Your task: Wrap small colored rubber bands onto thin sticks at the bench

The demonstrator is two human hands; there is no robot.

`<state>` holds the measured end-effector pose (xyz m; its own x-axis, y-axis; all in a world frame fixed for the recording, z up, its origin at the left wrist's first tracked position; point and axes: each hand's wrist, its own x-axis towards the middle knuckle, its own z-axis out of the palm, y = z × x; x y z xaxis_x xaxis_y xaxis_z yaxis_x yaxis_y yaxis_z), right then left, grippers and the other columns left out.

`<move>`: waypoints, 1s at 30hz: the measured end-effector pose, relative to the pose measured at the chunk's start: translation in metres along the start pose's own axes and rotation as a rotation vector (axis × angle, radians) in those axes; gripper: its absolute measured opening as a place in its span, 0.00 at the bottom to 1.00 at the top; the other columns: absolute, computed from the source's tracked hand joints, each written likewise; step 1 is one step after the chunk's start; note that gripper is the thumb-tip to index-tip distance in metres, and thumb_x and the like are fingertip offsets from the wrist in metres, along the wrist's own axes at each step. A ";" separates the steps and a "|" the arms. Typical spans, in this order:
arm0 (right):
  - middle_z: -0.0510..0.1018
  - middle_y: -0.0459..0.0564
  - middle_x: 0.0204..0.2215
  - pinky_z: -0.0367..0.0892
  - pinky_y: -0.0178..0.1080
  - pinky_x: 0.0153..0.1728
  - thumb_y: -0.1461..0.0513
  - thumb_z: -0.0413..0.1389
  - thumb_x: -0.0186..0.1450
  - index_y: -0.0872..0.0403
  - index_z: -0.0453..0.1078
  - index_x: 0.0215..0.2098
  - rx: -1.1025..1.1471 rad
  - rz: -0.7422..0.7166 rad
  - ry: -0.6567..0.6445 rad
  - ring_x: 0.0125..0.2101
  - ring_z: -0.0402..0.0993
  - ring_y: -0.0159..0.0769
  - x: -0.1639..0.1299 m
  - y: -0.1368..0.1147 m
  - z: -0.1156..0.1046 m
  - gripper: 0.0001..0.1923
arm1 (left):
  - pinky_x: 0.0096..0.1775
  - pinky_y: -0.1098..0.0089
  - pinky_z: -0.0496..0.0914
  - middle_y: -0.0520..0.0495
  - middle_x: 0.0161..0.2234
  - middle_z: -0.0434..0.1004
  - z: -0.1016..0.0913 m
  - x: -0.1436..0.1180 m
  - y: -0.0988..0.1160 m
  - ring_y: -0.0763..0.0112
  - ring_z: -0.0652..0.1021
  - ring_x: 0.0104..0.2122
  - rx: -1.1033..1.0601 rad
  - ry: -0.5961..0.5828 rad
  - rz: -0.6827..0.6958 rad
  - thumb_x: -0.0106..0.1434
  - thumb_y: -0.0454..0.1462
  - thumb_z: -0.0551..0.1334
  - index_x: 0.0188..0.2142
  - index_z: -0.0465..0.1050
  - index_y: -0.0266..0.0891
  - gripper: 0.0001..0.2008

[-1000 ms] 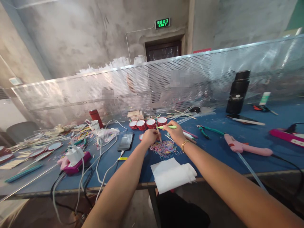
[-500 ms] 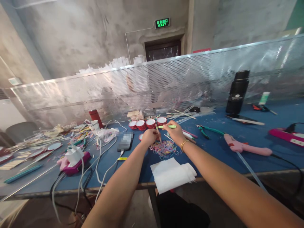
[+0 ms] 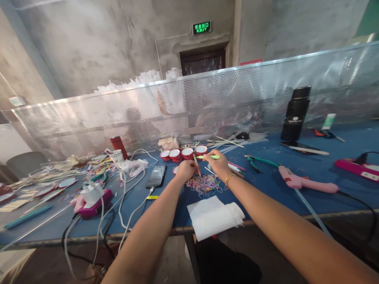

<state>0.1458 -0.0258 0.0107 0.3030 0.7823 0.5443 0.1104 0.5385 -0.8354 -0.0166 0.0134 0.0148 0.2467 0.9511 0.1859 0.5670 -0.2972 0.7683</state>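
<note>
Head view: back from the tabletop's (image 3: 266, 183) front edge, the left hand (image 3: 186, 170) pinches a flat tan strip (image 3: 196, 162); the right hand (image 3: 218, 162) grips a slim green pen (image 3: 214, 157). Open blue surface separates right forearm and pink glue gun (image 3: 308, 182). Tangled bands (image 3: 204, 185) lie nearer that edge.

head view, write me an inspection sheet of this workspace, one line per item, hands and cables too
surface: blue table, white sheet overhanging its front edge
work items: stick, green pen, heaped coloured loops, four red tubs in a row
clutter: scraps at left; phone, pliers, glue gun
hands: left hand holds the stick, right hand the pen; pen-to-stick contact unclear
cables: white cables over the front edge; black cord from the glue gun
surroundings: mesh panel behind; lit exit sign above a door
</note>
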 end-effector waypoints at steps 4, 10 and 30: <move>0.82 0.50 0.26 0.65 0.40 0.31 0.45 0.62 0.57 0.50 0.67 0.24 -0.008 0.004 -0.029 0.27 0.73 0.39 -0.001 -0.001 0.000 0.19 | 0.41 0.68 0.76 0.47 0.26 0.82 -0.001 -0.002 0.003 0.67 0.82 0.30 -0.012 -0.013 0.003 0.58 0.36 0.70 0.32 0.82 0.37 0.04; 0.81 0.50 0.25 0.67 0.41 0.33 0.45 0.63 0.56 0.50 0.68 0.25 0.004 0.000 -0.025 0.28 0.75 0.40 0.000 0.000 0.001 0.19 | 0.41 0.69 0.76 0.46 0.27 0.83 -0.001 -0.002 0.002 0.68 0.82 0.31 -0.005 -0.025 -0.005 0.59 0.35 0.69 0.32 0.82 0.37 0.03; 0.82 0.49 0.24 0.67 0.41 0.32 0.44 0.63 0.55 0.49 0.67 0.24 0.000 0.009 0.002 0.27 0.74 0.40 0.000 -0.003 0.000 0.20 | 0.39 0.71 0.76 0.48 0.26 0.82 0.000 -0.001 0.002 0.69 0.82 0.30 -0.011 -0.013 -0.028 0.59 0.35 0.69 0.32 0.82 0.38 0.03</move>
<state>0.1454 -0.0274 0.0130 0.3057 0.7863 0.5369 0.1081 0.5316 -0.8401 -0.0161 0.0120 0.0159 0.2409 0.9579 0.1559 0.5656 -0.2691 0.7796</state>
